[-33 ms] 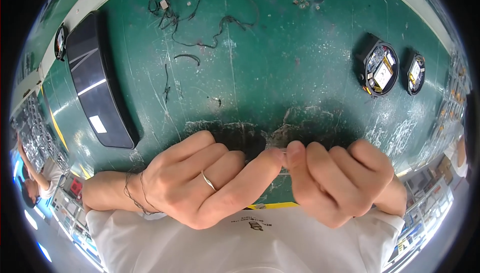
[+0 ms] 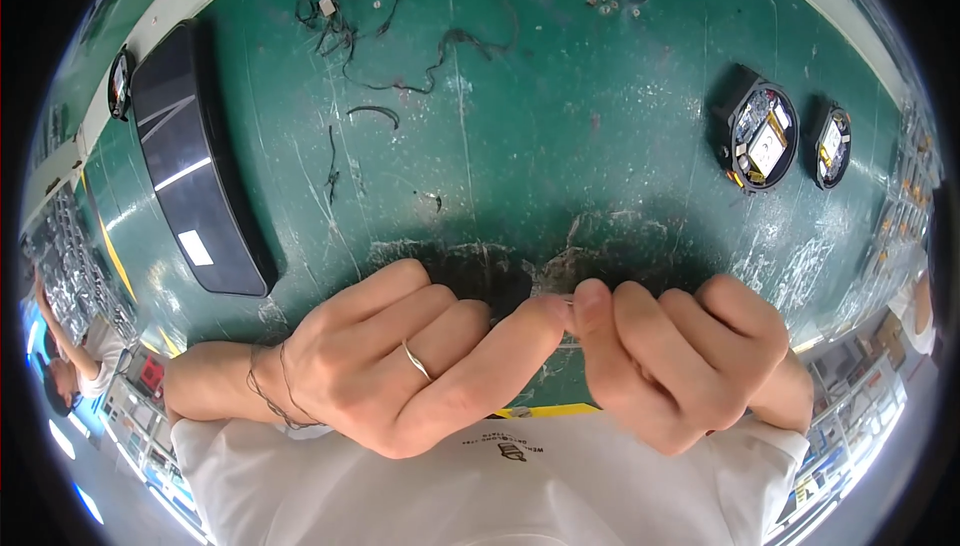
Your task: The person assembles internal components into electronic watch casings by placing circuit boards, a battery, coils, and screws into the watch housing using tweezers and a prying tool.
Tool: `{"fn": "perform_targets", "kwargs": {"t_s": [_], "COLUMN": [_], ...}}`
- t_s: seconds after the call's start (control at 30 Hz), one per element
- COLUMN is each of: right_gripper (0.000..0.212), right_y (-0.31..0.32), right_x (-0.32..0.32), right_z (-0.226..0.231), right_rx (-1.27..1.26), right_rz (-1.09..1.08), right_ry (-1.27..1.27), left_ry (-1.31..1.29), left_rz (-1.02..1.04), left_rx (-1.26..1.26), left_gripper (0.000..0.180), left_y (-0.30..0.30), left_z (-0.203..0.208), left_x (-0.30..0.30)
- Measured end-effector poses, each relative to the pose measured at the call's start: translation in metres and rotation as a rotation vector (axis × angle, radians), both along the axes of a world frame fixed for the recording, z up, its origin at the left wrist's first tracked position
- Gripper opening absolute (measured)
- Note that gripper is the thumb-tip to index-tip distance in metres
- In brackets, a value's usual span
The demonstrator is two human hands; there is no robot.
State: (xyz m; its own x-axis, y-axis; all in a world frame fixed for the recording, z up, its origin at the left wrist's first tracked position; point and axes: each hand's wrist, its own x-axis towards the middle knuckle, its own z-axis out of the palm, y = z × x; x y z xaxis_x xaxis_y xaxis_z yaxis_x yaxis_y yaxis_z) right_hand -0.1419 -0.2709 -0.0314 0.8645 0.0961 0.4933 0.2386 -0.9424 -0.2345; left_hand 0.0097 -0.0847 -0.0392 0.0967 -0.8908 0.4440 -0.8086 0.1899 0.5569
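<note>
At the near edge of the green work table, my left hand and my right hand meet thumb-side in front of my chest. Curled fingers close both hands. The left index fingertip touches or nearly touches the right thumb tip. A tiny pale sliver shows between these tips, too small to name. A ring sits on one left finger, and dark thin bands circle the left wrist. What the curled fingers hold underneath is hidden.
A long dark panel lies at the left, with a small round device beyond it. Tangled black wires and small screws lie farther back. Two open round housings with circuit boards stand at the right. Another person is far left.
</note>
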Motion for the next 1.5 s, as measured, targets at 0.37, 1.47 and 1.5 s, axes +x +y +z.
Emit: {"fn": "perform_targets", "kwargs": {"t_s": [0.37,1.47,1.5], "right_gripper": [0.026,0.017,0.017], "right_y": [-0.001,-0.007,-0.007], "right_x": [-0.001,-0.004,-0.005], "right_z": [-0.001,-0.001,0.0], "right_rx": [0.017,0.012,0.03], "right_rz": [0.034,0.125,0.13], "right_ry": [-0.004,0.009,0.026], "left_ry": [0.017,-0.013,-0.012], "left_rz": [-0.002,-0.018,-0.022], "left_rx": [-0.012,0.019,0.018], "left_gripper": [0.039,0.04,0.04], "left_y": [-0.001,-0.001,-0.002], "left_z": [-0.001,0.003,0.002], "left_x": [0.0,0.001,0.001]}}
